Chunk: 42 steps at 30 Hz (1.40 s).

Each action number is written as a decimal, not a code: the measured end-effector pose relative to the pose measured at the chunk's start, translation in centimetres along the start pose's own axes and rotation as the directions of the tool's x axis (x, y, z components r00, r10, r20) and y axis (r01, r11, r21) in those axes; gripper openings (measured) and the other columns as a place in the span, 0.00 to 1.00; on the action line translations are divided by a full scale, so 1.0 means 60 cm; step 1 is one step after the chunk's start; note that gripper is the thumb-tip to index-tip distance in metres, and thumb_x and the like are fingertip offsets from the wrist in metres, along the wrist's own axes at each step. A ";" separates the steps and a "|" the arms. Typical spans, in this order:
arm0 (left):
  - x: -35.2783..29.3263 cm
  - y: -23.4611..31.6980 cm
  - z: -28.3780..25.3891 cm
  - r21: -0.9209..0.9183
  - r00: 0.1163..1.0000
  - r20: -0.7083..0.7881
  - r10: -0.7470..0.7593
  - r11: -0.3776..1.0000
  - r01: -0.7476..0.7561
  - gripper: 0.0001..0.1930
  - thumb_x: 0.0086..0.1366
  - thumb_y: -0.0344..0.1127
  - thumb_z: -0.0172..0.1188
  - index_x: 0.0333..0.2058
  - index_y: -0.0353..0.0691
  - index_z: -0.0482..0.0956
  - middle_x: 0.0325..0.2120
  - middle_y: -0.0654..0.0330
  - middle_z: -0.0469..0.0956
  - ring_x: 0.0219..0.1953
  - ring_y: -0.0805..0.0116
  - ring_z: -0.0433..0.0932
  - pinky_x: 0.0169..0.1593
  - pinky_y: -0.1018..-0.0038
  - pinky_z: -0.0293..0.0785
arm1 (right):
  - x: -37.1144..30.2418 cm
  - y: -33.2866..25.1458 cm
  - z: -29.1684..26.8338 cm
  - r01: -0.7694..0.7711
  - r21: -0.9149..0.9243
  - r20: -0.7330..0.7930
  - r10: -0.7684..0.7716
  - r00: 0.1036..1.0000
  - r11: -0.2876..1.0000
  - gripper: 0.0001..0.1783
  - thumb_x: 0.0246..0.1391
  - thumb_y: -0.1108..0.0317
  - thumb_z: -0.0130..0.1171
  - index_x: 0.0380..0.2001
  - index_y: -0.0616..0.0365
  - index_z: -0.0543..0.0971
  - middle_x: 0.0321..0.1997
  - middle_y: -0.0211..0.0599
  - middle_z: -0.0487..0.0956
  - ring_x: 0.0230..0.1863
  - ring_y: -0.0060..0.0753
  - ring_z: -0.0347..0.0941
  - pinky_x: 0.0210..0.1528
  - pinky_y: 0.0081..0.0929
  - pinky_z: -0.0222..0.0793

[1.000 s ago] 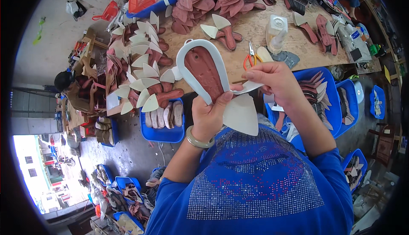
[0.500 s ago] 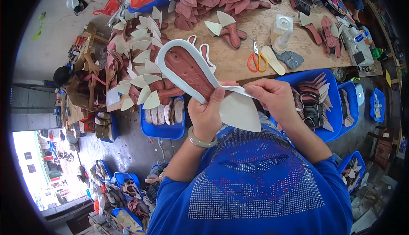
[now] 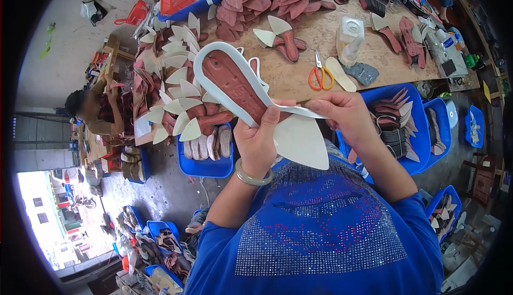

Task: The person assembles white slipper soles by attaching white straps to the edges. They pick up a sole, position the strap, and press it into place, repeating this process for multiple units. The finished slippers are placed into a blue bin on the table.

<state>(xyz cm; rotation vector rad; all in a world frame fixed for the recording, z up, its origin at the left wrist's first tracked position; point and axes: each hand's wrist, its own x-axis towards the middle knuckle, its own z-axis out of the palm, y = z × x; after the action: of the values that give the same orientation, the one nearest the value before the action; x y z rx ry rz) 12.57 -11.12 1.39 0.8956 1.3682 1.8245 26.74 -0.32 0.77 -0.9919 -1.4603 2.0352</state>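
While raised, left hand [image 3: 260, 144] fingers grip insole [image 3: 235, 86] | right hand [image 3: 347, 116] fingers pinch its white edge

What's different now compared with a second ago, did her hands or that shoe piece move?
The right hand came down from near the scissors and now pinches the white strip at the insole's heel end, close to the left hand. The insole tipped a little, its toe end pointing further up and left. The left hand kept its hold throughout, and the scissors, bottle and piles on the table stayed put.
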 end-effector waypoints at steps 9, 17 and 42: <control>0.002 -0.021 -0.004 -0.045 0.999 -0.015 0.029 0.999 -0.029 0.12 0.66 0.29 0.51 0.45 0.27 0.69 0.35 0.51 0.78 0.37 0.66 0.79 0.43 0.71 0.77 | -0.007 0.013 0.007 -0.040 0.034 -0.019 0.041 0.999 0.999 0.10 0.52 0.64 0.62 0.31 0.60 0.82 0.15 0.18 0.69 0.15 0.07 0.56 0.16 0.12 0.46; 0.006 -0.021 0.017 -0.026 1.000 -0.030 0.002 1.000 -0.003 0.12 0.67 0.34 0.50 0.41 0.30 0.71 0.34 0.53 0.79 0.35 0.69 0.78 0.40 0.75 0.76 | -0.011 0.007 -0.009 -0.062 0.095 -0.010 0.064 0.998 0.993 0.09 0.52 0.65 0.63 0.31 0.61 0.82 0.14 0.19 0.69 0.15 0.08 0.56 0.17 0.11 0.47; 0.088 -0.120 -0.043 -0.057 0.741 0.428 -0.517 0.803 0.593 0.27 0.61 0.33 0.54 0.58 0.35 0.60 0.47 0.58 0.72 0.49 0.69 0.72 0.53 0.73 0.67 | 0.130 0.090 -0.035 -0.128 0.121 0.221 0.099 0.970 0.984 0.12 0.54 0.64 0.59 0.38 0.59 0.80 0.26 0.24 0.77 0.22 0.09 0.64 0.24 0.12 0.61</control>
<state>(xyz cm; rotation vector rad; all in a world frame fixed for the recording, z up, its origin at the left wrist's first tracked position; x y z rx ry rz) 8.39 -6.44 -5.50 0.6105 1.0313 1.1984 23.59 4.65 -6.98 -0.8401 -1.3746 2.3516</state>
